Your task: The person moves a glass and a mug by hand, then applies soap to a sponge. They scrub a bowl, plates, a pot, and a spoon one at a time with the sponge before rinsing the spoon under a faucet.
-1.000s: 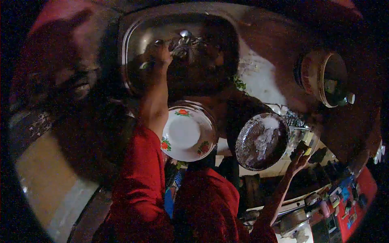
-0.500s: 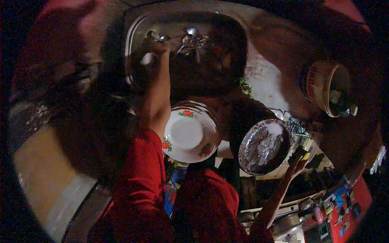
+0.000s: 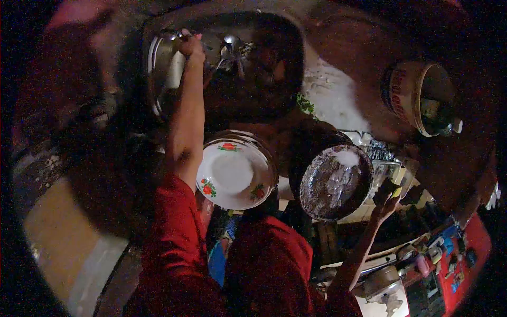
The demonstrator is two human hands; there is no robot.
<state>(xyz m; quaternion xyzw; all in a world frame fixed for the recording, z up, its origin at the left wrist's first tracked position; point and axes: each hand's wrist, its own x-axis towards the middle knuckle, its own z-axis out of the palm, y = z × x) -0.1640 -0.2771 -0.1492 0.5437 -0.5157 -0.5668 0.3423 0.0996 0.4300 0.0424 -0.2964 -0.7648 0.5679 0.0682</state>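
Observation:
My left hand point(image 3: 193, 48) reaches into the sink point(image 3: 153, 71) at its far left corner. Its fingers look curled, but darkness hides what they hold, if anything. Right of it in the sink lie metal spoons point(image 3: 230, 50). My right hand point(image 3: 388, 207) is low on the right, its fingers closed on a sponge point(image 3: 395, 193) that shows a yellow edge and a dark side. Under my left forearm, nearer to me, stands a stack of white plates point(image 3: 232, 175) with red flowers. A round dark pan point(image 3: 336, 182) with white suds stands between the plates and my right hand.
At the far right stands a pale bucket point(image 3: 406, 98) with a green bottle in it. Green leaves point(image 3: 305, 104) lie by the sink's right corner. A dish area with glassware point(image 3: 381, 150) is behind the pan. A red surface point(image 3: 462, 264) with small items is lower right.
My left hand has moved left and farther into the sink corner; a shiny utensil beside it before is no longer distinct. The whole view has shifted slightly. My right hand still holds the sponge.

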